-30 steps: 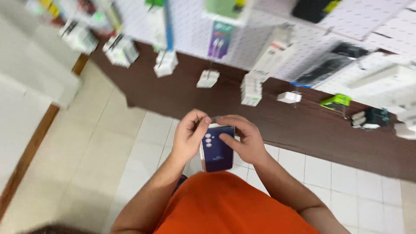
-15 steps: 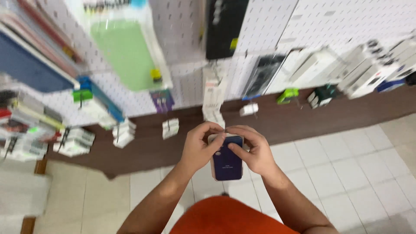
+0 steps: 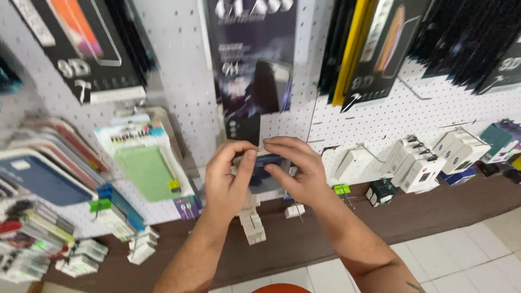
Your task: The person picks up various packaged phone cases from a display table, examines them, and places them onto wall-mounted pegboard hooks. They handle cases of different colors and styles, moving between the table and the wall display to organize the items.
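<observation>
I have raised the dark blue phone case (image 3: 265, 172) from waist height to the white pegboard (image 3: 190, 81), left hand (image 3: 227, 182) and right hand (image 3: 296, 171) both closed around it.

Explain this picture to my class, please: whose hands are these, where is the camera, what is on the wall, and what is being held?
There is no machine here. The picture comes from a camera worn on a person's head, so the two bare arms reaching up from the bottom edge belong to the wearer. The left hand and the right hand meet in the middle and together hold a small dark blue phone case, mostly hidden by the fingers.

Behind the hands is a white pegboard wall hung with shop goods: a pale green phone case in a packet to the left, a dark packet of screen glass straight above, and small white boxes on hooks to the right. Below runs a dark brown wooden band, then a white tiled floor.
</observation>
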